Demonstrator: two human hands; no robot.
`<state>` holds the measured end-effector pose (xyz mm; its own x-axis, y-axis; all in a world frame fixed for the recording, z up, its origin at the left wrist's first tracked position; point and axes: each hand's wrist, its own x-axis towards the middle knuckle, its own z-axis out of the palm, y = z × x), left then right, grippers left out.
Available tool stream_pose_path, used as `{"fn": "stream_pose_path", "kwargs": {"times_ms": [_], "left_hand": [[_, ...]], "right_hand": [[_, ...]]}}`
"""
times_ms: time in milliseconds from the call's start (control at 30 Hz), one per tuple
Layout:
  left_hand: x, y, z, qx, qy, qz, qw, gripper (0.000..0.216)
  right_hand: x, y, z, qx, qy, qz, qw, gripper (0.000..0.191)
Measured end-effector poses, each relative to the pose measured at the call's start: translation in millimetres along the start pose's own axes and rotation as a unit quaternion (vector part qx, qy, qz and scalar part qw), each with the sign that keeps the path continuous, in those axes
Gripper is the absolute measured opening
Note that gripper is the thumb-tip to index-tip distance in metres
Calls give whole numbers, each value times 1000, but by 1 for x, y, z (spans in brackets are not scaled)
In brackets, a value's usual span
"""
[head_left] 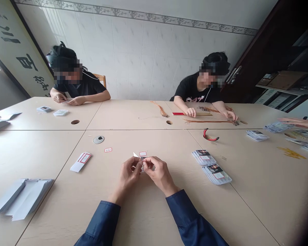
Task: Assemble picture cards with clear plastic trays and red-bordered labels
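The left hand (129, 172) and right hand (159, 172) meet, both grips clamped on a small white printed paper card (143, 164) above the pale wooden worktop (149, 218). Right of that card lie stacked glossy printed cards (212, 167).

The cream board at upper left (20, 51) carries large black brush-style Chinese characters; one, left of centre on the board, reads as 百, the rest too slanted to be sure. The white paper sleeve with a red-framed label (84, 159) left of centre and the dark-headed printed card stacks (210, 167) at right show print too small to read.
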<state>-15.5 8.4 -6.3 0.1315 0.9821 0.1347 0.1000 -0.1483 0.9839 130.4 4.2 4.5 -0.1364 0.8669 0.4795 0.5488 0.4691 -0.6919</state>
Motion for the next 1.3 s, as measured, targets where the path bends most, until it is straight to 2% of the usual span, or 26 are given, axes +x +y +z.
{"fn": "stream_pose_path", "kwargs": {"times_ms": [767, 1033, 1300], "left_hand": [[0, 0, 2, 31, 7, 19, 999, 24], [-2, 8, 0, -3, 6, -11, 1000, 26], [-2, 9, -2, -13, -3, -16, 1000, 26]], "right_hand": [[0, 0, -1, -19, 2, -7, 1000, 12], [-2, 0, 1, 51, -7, 63, 997, 18], [-1, -5, 0, 83, -14, 69, 994, 18]]}}
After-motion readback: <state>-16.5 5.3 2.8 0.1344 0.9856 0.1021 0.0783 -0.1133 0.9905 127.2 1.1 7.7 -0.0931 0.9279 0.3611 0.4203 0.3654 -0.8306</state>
